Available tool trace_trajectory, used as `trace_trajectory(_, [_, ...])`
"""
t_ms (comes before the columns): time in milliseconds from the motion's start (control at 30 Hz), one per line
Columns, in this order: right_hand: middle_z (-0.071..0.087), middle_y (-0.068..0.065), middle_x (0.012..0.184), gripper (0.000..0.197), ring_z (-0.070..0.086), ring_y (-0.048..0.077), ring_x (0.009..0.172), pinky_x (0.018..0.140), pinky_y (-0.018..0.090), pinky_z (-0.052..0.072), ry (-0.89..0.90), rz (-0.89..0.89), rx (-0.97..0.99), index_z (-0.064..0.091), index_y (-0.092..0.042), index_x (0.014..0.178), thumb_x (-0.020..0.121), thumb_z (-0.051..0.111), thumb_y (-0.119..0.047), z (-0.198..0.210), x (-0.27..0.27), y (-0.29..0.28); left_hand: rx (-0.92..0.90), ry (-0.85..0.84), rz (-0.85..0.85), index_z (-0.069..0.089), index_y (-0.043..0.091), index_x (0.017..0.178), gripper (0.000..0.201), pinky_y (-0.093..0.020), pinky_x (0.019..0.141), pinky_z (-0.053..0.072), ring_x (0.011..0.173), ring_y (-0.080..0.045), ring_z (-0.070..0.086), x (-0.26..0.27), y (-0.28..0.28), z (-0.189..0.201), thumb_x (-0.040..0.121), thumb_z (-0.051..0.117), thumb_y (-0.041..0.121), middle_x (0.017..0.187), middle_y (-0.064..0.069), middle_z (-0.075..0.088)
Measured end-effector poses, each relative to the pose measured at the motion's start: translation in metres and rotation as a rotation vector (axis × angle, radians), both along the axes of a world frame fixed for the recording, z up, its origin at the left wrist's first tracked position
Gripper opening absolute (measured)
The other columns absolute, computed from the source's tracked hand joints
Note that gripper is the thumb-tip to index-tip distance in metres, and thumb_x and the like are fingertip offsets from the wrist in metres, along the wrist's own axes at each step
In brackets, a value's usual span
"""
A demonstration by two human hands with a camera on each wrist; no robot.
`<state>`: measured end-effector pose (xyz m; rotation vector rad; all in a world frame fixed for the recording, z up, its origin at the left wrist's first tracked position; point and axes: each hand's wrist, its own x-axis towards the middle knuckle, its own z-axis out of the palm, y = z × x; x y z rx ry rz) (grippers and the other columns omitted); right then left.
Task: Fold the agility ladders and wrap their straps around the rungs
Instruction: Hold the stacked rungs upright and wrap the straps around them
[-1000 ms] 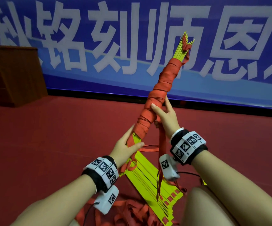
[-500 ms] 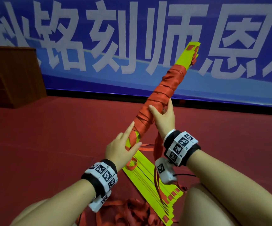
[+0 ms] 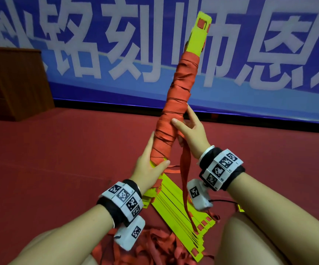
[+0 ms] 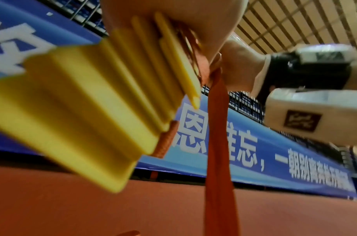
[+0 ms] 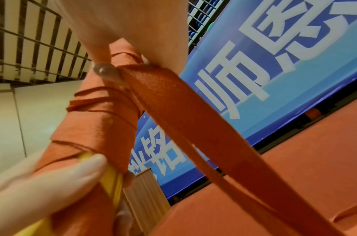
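I hold a bundle of yellow ladder rungs pointing up and away, most of its length bound in orange strap wrap. My left hand grips the bundle just below the wrap, thumb across the front; the rung stack fills the left wrist view. My right hand holds the wrapped part higher up and pinches the loose orange strap, which hangs down from it. That loose strap runs taut from my right fingers in the right wrist view, beside the wrap.
A second stack of yellow rungs lies on the red floor between my knees, with a heap of loose orange straps beside it. A blue banner lines the far wall. A wooden lectern stands at the left.
The bundle has turned in my hands and swung more upright, showing its flat yellow face. My left hand, fingers spread half a second ago, has closed on the bundle's lower part.
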<state>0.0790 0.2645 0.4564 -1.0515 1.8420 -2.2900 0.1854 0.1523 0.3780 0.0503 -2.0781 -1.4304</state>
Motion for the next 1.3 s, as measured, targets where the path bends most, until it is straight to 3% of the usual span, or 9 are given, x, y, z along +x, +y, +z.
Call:
trace_trajectory(167, [0.054, 0.008, 0.067, 0.077, 0.046, 0.016, 0.039, 0.037, 0.022, 0.038, 0.022, -0.042, 0.023, 0.012, -0.03, 0.153, 0.095, 0.057, -0.01, -0.003, 0.011, -0.01, -0.372, -0.046, 0.308, 0.001, 0.052, 0.144, 0.094, -0.037, 0.08, 0.048, 0.104, -0.033, 0.061, 0.003, -0.008, 0.003, 0.085, 0.069, 0.026, 0.122, -0.005, 0.062])
trace_trajectory(433, [0.068, -0.001, 0.102, 0.101, 0.064, -0.001, 0.073, 0.071, 0.028, 0.054, 0.062, -0.279, -0.013, 0.01, -0.03, 0.154, 0.079, 0.078, -0.022, -0.003, 0.011, -0.023, -0.57, 0.026, 0.408, 0.003, 0.043, 0.148, 0.084, -0.039, 0.064, 0.045, 0.083, -0.035, 0.06, 0.0, -0.003, -0.004, 0.086, 0.059, 0.037, 0.097, -0.005, 0.053])
trace_trajectory(500, [0.067, -0.002, 0.106, 0.096, 0.064, -0.002, 0.079, 0.08, 0.028, 0.053, 0.031, -0.273, -0.07, 0.013, -0.027, 0.154, 0.081, 0.075, -0.016, -0.004, 0.007, -0.021, -0.466, 0.061, 0.271, 0.007, 0.051, 0.148, 0.083, -0.031, 0.074, 0.048, 0.093, -0.023, 0.06, -0.004, -0.011, -0.003, 0.081, 0.054, 0.05, 0.106, 0.001, 0.056])
trace_trajectory(600, [0.064, 0.002, 0.09, 0.089, 0.057, -0.003, 0.058, 0.057, 0.017, 0.047, -0.012, -0.207, -0.106, 0.015, -0.024, 0.153, 0.085, 0.069, -0.007, -0.005, 0.001, -0.018, -0.094, -0.016, 0.02, 0.021, 0.049, 0.143, 0.082, -0.005, 0.085, 0.037, 0.099, 0.013, 0.053, -0.011, -0.02, 0.0, 0.074, 0.064, 0.047, 0.116, 0.02, 0.055])
trace_trajectory(800, [0.061, -0.003, 0.076, 0.083, 0.048, 0.004, 0.048, 0.041, 0.018, 0.037, -0.068, -0.074, -0.069, 0.02, -0.028, 0.152, 0.087, 0.066, -0.005, -0.006, -0.002, -0.01, 0.385, -0.28, -0.333, 0.048, 0.014, 0.12, 0.057, -0.032, 0.059, 0.05, 0.054, -0.021, 0.062, -0.014, -0.02, 0.004, 0.074, 0.078, 0.029, 0.072, -0.006, 0.064])
trace_trajectory(967, [0.059, -0.002, 0.065, 0.065, 0.045, 0.015, 0.039, 0.037, 0.021, 0.036, -0.162, -0.061, -0.019, 0.037, -0.029, 0.145, 0.089, 0.068, -0.021, -0.005, -0.012, -0.006, 0.083, -0.082, -0.115, 0.026, 0.076, 0.125, 0.076, -0.03, 0.089, 0.046, 0.09, -0.005, 0.058, -0.016, -0.008, -0.001, 0.071, 0.07, 0.045, 0.115, 0.027, 0.062])
trace_trajectory(1033, [0.056, 0.002, 0.062, 0.056, 0.042, 0.014, 0.034, 0.036, 0.02, 0.035, -0.16, -0.053, 0.01, 0.043, -0.027, 0.14, 0.09, 0.066, -0.023, -0.006, -0.013, -0.004, -0.067, -0.104, 0.002, 0.014, 0.078, 0.127, 0.08, -0.026, 0.088, 0.048, 0.094, -0.001, 0.062, -0.015, -0.005, 0.0, 0.072, 0.067, 0.053, 0.105, 0.033, 0.064])
trace_trajectory(1133, [0.051, 0.007, 0.059, 0.059, 0.041, 0.014, 0.033, 0.036, 0.02, 0.034, -0.152, -0.066, 0.026, 0.037, -0.03, 0.144, 0.092, 0.063, -0.02, -0.007, -0.009, -0.004, -0.346, -0.138, 0.237, 0.005, 0.062, 0.142, 0.084, -0.036, 0.08, 0.047, 0.097, -0.03, 0.063, -0.013, -0.005, -0.004, 0.085, 0.066, 0.049, 0.105, -0.003, 0.067])
trace_trajectory(1300, [0.058, -0.001, 0.067, 0.092, 0.047, 0.007, 0.037, 0.038, 0.02, 0.037, -0.089, -0.213, 0.09, 0.007, -0.032, 0.153, 0.086, 0.071, -0.027, -0.006, 0.0, -0.008, -0.57, -0.141, 0.365, -0.009, 0.05, 0.14, 0.08, -0.042, 0.074, 0.044, 0.093, -0.041, 0.059, -0.014, -0.002, -0.013, 0.092, 0.055, 0.05, 0.102, -0.013, 0.056])
